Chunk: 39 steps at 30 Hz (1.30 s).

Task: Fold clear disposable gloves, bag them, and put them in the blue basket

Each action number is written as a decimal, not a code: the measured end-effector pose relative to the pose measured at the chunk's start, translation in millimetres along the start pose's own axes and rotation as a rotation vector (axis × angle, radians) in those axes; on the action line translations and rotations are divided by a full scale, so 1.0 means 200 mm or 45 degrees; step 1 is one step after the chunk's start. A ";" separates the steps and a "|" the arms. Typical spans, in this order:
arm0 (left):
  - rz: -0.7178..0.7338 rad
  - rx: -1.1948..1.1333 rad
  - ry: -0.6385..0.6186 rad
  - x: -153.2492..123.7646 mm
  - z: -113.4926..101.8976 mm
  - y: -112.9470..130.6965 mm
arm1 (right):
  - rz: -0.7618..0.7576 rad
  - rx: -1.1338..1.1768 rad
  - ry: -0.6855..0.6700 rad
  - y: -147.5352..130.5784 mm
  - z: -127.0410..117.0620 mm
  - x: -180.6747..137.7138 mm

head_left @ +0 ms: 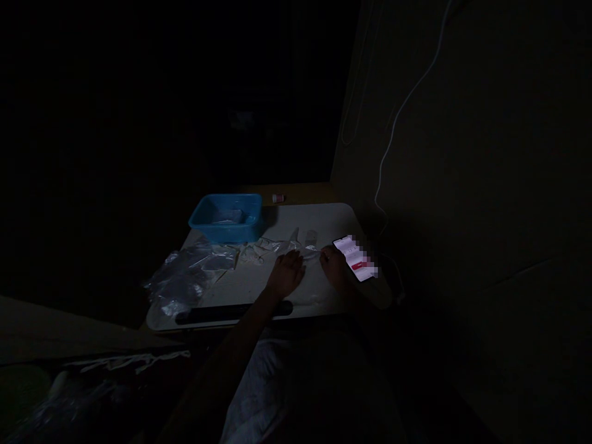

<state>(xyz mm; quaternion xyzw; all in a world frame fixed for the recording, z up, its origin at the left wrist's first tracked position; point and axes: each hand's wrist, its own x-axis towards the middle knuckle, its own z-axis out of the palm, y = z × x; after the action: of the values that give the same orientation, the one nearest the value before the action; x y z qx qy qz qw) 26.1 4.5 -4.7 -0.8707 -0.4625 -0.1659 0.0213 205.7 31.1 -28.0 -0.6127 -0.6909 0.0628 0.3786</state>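
The scene is very dark. My left hand (287, 273) rests on a small white table (259, 290), fingers pointing away over a clear plastic piece (303, 250). My right hand (335, 266) lies just right of it, fingers curled near the same clear piece, beside a lit phone (356, 258). Whether either hand actually grips the plastic is too dim to tell.
A blue plastic tub (226, 217) stands at the table's back left. Crumpled clear plastic bags (182, 280) lie at the left. A dark strip (234, 312) runs along the front edge. A small pink-capped object (278, 198) sits behind the table. A white cable (398, 117) hangs on the right wall.
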 end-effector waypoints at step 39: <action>0.217 0.000 0.014 0.00 -0.01 0.00 | -0.354 -0.097 -0.113 -0.08 -0.08 -0.03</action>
<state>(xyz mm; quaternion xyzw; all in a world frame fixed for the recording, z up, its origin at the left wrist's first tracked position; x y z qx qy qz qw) 25.8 3.6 -2.9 -0.9060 -0.3866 -0.1681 0.0378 202.4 16.4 -10.5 -0.5217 -0.7869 0.0106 0.3292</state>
